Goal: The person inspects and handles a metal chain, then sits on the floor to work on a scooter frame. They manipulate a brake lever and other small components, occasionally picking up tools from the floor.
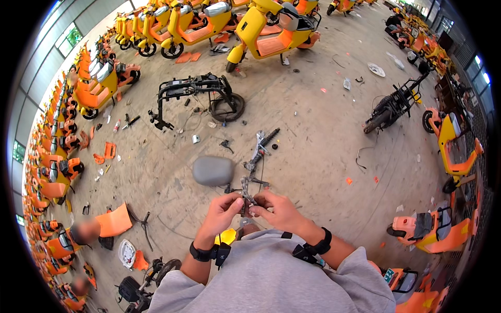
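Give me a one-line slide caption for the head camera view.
Both hands, left and right, grip a small metal part above a grey scooter seat, amid yellow-orange scooters.

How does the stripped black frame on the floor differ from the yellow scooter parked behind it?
The stripped black frame is bare tubing with no body panels or seat; the yellow scooter keeps its yellow and orange panels and a grey seat. The frame shows one wheel, lying by its end; the scooter stands upright on its wheels. Loose parts lie scattered around the frame. Both rest on the same concrete floor.
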Demonstrator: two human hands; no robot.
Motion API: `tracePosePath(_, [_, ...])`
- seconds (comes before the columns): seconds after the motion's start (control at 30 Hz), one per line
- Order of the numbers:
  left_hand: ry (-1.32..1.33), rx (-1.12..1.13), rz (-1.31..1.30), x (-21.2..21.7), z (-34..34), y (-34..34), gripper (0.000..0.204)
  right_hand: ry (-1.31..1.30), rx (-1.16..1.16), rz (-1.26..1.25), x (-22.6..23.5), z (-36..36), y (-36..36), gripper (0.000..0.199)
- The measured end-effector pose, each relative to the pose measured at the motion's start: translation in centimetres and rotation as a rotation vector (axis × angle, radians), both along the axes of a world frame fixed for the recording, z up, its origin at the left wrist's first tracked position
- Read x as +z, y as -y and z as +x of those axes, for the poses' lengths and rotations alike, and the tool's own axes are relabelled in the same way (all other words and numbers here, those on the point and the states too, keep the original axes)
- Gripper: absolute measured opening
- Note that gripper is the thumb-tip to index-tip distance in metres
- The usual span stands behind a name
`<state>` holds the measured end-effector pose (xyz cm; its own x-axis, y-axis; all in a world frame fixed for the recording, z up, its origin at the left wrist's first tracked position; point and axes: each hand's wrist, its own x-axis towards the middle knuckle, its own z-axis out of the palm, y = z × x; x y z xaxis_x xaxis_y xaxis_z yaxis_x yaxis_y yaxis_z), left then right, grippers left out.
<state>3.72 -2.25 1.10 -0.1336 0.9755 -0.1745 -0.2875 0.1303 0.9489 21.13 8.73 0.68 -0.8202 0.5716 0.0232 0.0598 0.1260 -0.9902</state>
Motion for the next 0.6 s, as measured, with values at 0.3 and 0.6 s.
tracePosePath(0.3, [0.071, -0.063, -0.074, -2.2, -0.6, -1.3, 0.021, -0.064, 0.009, -0.091, 2.5, -0.1, 0.3, 0.034])
tracePosePath(0.6, [-0.199, 0.318, 0.102, -4.9, -2.6, -0.7, 0.015, -0.007, -0.053, -0.191, 5.5, 2.2, -2.6, 0.033])
